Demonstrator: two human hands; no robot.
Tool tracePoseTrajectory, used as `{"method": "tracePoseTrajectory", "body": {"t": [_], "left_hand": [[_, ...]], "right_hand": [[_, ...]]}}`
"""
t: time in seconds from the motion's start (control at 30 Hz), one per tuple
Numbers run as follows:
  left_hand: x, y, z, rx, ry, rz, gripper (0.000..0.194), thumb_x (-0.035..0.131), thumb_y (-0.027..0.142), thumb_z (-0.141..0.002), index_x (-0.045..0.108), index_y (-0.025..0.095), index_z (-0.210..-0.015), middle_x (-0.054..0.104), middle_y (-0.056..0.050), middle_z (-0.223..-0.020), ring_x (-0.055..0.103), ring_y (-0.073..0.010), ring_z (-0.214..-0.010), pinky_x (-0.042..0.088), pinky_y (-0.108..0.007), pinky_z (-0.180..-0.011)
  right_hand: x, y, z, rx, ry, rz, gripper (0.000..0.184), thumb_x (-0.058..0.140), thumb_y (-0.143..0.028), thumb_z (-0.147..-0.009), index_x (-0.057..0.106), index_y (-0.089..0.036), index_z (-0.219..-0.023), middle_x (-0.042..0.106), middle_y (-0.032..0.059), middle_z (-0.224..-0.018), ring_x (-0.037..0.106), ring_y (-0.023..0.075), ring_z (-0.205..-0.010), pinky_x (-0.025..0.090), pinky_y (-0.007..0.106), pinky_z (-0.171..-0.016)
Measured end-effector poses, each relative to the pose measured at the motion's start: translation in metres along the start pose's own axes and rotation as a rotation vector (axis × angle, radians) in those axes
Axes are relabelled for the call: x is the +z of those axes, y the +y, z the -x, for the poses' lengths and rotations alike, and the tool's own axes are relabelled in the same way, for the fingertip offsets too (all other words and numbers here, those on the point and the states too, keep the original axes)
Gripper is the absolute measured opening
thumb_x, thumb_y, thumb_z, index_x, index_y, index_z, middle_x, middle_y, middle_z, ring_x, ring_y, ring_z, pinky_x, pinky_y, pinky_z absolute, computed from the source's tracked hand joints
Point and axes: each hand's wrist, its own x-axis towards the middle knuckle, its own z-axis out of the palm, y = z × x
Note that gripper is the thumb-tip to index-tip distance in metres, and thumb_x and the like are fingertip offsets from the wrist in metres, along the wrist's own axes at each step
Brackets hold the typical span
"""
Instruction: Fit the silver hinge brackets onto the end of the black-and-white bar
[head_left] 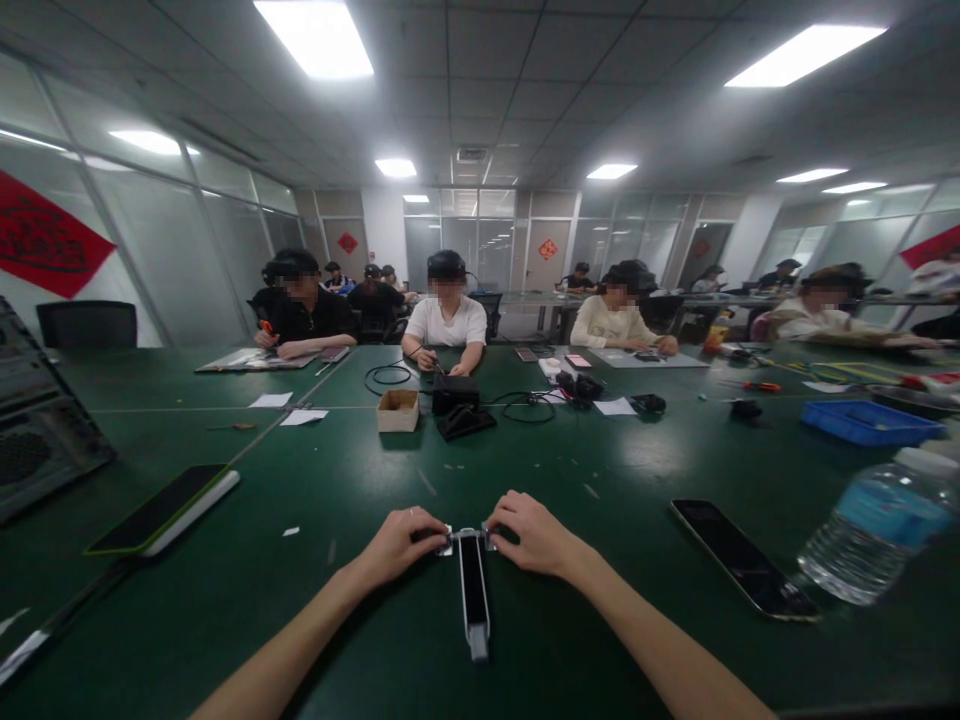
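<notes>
A narrow device (474,590) with a black middle and a silver-grey frame lies on the green table in front of me, pointing towards me. At its far end, small silver pieces stick out to both sides. My left hand (405,543) pinches the left silver end piece (446,541) between thumb and fingers. On the other side, my right hand (534,535) has thumb and fingers closed on the right silver end piece (491,538), which the fingers partly cover. What kind of device this is, I cannot make out.
A phone (742,560) and a water bottle (877,525) are to my right, with a blue tray (870,424) beyond. Left lie a green-edged black panel (161,510) and a computer case (45,430). A small box (397,412) and black device (455,393) stand ahead. Several people sit opposite.
</notes>
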Motion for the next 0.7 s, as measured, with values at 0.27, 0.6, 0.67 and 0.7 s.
{"method": "tracePoseTrajectory", "body": {"t": [0.27,0.6,0.67,0.7], "left_hand": [[0.003,0.011,0.000,0.022,0.034,-0.004,0.018,0.058,0.029,-0.088,0.069,0.019,-0.099,0.069,-0.002,-0.088,0.061,-0.0143,-0.080,0.046,-0.024,-0.075],[0.006,0.012,-0.002,0.010,0.088,-0.004,0.012,0.060,0.026,-0.087,0.069,0.018,-0.091,0.068,-0.002,-0.086,0.060,-0.0145,-0.081,0.046,-0.024,-0.076],[0.006,0.011,-0.002,0.004,0.089,0.009,0.012,0.061,0.025,-0.086,0.069,0.018,-0.091,0.068,-0.002,-0.086,0.061,-0.0146,-0.081,0.046,-0.024,-0.076],[0.006,0.010,-0.002,-0.001,0.087,0.013,0.011,0.062,0.025,-0.086,0.070,0.018,-0.090,0.069,-0.002,-0.086,0.061,-0.0146,-0.081,0.046,-0.024,-0.076]], "right_hand": [[0.010,0.001,-0.003,-0.041,0.044,0.007,0.007,0.058,-0.020,-0.086,0.063,-0.017,-0.090,0.062,0.0038,-0.088,0.054,0.0169,-0.083,0.044,0.032,-0.073],[0.017,0.006,-0.004,-0.072,0.040,0.007,0.009,0.056,-0.019,-0.088,0.064,-0.016,-0.088,0.063,0.0043,-0.087,0.054,0.0166,-0.085,0.044,0.031,-0.075],[0.017,0.007,-0.004,-0.083,0.047,0.010,0.009,0.055,-0.019,-0.089,0.064,-0.015,-0.088,0.063,0.0043,-0.087,0.054,0.0162,-0.084,0.043,0.031,-0.074],[0.017,0.007,-0.003,-0.087,0.051,0.011,0.010,0.055,-0.020,-0.089,0.064,-0.016,-0.088,0.063,0.0043,-0.087,0.054,0.0161,-0.083,0.043,0.031,-0.074]]}}
